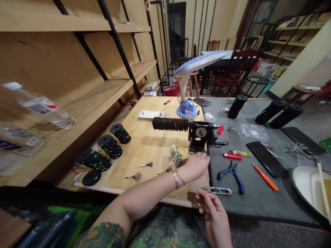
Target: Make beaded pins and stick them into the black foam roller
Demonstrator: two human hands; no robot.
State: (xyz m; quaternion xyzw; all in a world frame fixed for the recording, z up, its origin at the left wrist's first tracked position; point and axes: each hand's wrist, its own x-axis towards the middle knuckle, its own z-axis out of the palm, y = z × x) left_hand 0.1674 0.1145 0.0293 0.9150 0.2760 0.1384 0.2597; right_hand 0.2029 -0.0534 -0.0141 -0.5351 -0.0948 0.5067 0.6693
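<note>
My left hand [198,167] reaches across the wooden board with its fingers curled, close to the base of a small black clamp-like device [200,132]. Whatever its fingertips hold, if anything, is hidden. A ribbed black foam roll [170,124] with coloured specks sticks out leftward from the device. Near the table's front edge, my right hand [214,217] has thumb and forefinger pinched together; anything between them is too small to make out. Thread snips [218,190] lie just beyond it. Colourful beads [175,155] and small feather tufts [134,176] lie left of my left hand.
Black foam spools [97,160] stand at the left, others [237,106] at the back right. On the grey mat are blue-handled pliers [234,175], an orange pointed tool [265,176], a red lighter [232,156] and a plate [301,179]. A blue desk lamp [186,108] stands behind.
</note>
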